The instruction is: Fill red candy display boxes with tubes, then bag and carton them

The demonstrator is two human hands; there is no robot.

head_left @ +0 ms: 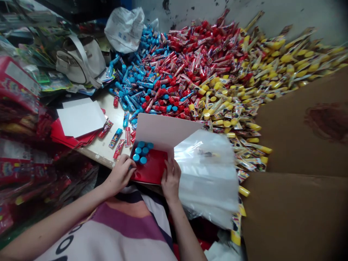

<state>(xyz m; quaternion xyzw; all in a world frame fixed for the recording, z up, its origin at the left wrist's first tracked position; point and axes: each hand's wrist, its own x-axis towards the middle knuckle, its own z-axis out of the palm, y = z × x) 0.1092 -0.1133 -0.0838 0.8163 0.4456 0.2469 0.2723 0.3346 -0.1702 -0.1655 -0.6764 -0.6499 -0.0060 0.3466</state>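
A shallow open box (152,170) with a red inside sits in front of me, its white flap (163,130) raised at the back. Several blue-capped tubes (143,152) stand in its left back part, caps up; the rest of the red floor shows. My left hand (121,174) is closed at the box's front left corner, fingers curled over the edge. On the opposite side, my right hand (171,177) grips the right wall, with fingers at its upper edge. Loose red tubes (119,148) and a blue tube (115,137) lie left of the box.
Heaped behind are blue tubes (136,83), red tubes (201,54) and yellow tubes (272,76). Clear plastic bags (206,181) lie to the right, beside a cardboard box (296,210). White and red cards (81,117), a white handbag (78,59) and packed goods crowd the left.
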